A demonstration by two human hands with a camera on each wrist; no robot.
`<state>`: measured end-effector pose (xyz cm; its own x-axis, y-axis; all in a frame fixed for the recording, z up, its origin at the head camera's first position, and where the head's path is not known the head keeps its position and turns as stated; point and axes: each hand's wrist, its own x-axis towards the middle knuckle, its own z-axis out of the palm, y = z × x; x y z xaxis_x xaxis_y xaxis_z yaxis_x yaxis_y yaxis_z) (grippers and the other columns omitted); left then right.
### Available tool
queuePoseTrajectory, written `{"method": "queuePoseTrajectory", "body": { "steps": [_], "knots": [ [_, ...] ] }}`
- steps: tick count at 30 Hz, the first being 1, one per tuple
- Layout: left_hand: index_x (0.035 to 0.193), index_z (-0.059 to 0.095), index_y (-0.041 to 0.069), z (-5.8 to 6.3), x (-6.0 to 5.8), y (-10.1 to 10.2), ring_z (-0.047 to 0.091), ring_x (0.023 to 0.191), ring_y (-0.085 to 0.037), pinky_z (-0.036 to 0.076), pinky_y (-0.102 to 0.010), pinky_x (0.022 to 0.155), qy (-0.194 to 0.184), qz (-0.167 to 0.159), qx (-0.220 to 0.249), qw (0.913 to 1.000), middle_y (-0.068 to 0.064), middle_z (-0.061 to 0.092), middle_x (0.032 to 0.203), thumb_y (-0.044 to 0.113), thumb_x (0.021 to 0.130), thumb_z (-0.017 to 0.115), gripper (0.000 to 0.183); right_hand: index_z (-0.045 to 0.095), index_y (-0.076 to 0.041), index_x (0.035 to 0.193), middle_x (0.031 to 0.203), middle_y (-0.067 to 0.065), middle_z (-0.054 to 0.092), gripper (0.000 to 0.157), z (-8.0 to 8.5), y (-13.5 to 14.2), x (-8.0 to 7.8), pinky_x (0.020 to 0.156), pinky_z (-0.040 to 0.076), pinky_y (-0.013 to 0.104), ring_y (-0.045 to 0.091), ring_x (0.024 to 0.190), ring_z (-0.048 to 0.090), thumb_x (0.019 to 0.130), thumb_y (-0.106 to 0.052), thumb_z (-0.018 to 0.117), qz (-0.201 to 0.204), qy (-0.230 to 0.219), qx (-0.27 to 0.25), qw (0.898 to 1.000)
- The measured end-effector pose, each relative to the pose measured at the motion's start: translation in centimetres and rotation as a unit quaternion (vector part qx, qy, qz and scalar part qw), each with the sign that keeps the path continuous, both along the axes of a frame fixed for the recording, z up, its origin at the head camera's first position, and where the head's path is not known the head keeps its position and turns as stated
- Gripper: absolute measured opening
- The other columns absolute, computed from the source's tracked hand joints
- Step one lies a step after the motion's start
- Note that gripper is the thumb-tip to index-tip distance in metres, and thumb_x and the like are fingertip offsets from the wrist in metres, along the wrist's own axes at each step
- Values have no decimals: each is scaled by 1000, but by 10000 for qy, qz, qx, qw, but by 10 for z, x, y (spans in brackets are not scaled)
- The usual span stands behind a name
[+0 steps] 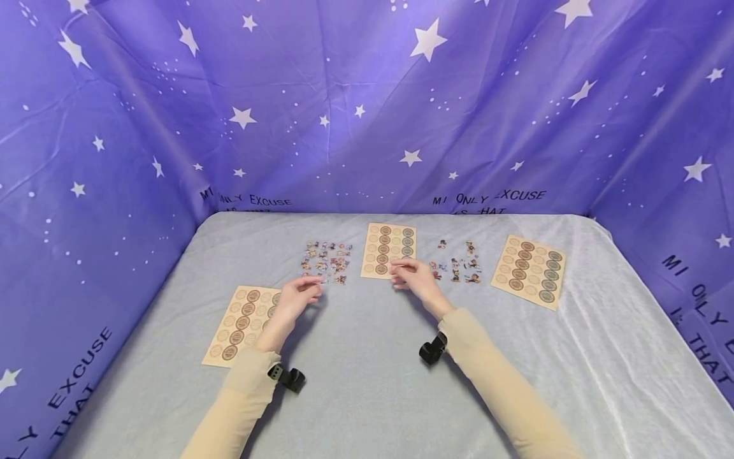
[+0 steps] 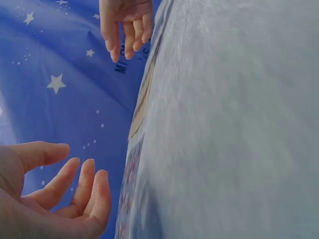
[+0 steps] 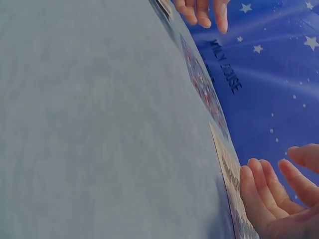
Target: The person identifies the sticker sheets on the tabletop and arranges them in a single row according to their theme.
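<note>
My left hand (image 1: pixel 295 298) hovers over the near edge of a group of small colourful cartoon stickers (image 1: pixel 327 258), its fingers loosely bent. Above the lower edge of the middle tan sheet of round stickers (image 1: pixel 373 248) is my right hand (image 1: pixel 415 278), partly covering it. The left wrist view shows the left hand (image 2: pixel 60 199) with thumb and fingertips apart and nothing between them. In the right wrist view the right hand (image 3: pixel 279 199) is likewise relaxed and holds nothing. More small cartoon stickers (image 1: pixel 457 271) lie just right of that hand.
A second tan sheet (image 1: pixel 226 335) lies partly under my left forearm, and a third tan sheet (image 1: pixel 533 271) is at the right. All rest on a pale blue-grey cloth (image 1: pixel 367 382). A purple star-patterned curtain (image 1: pixel 367 76) encloses the table's back and sides.
</note>
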<state>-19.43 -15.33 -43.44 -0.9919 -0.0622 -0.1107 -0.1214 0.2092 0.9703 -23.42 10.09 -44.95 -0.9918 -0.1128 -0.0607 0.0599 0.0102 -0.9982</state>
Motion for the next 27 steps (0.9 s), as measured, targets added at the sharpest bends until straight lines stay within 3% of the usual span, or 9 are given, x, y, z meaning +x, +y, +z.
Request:
{"method": "queuePoseTrajectory", "body": {
  "steps": [5,11,15,22,27],
  "knots": [
    [108,58,-9,2,-9,15,60,83,-30,52,-32,70,-92,-29,31,9999,-27,60,100,-2,80,53,30,52,14,110,87,17,64,36,-9,13,-5,63,54,26,11,65,61,82,-9,57,-160,123,-259,9995],
    [108,58,-8,2,-21,32,59,86,-33,51,-37,75,-87,-120,89,9998,-24,60,99,-2,80,53,29,54,14,108,92,28,60,29,7,21,0,67,54,32,14,65,60,83,0,52,-584,82,89,9982],
    [108,58,-9,3,-30,42,59,88,-33,51,-36,77,-22,-187,280,9994,-25,58,105,-2,81,54,28,53,13,110,97,31,57,30,9,26,-1,73,53,34,15,67,60,83,1,51,-792,-74,148,9967],
    [111,56,-9,3,-41,55,55,99,-33,47,-38,86,-63,-271,678,9973,-24,56,110,-1,83,52,29,48,11,118,109,31,53,34,7,31,-3,82,49,35,34,91,58,87,-2,44,-883,-193,329,9954],
    [115,53,-8,4,-49,65,52,105,-33,44,-38,90,-144,-303,793,9963,-24,53,115,3,86,49,32,45,10,122,113,32,51,35,9,32,-2,87,46,37,40,101,52,89,-2,41,-912,-240,370,9949]
  ]
}}
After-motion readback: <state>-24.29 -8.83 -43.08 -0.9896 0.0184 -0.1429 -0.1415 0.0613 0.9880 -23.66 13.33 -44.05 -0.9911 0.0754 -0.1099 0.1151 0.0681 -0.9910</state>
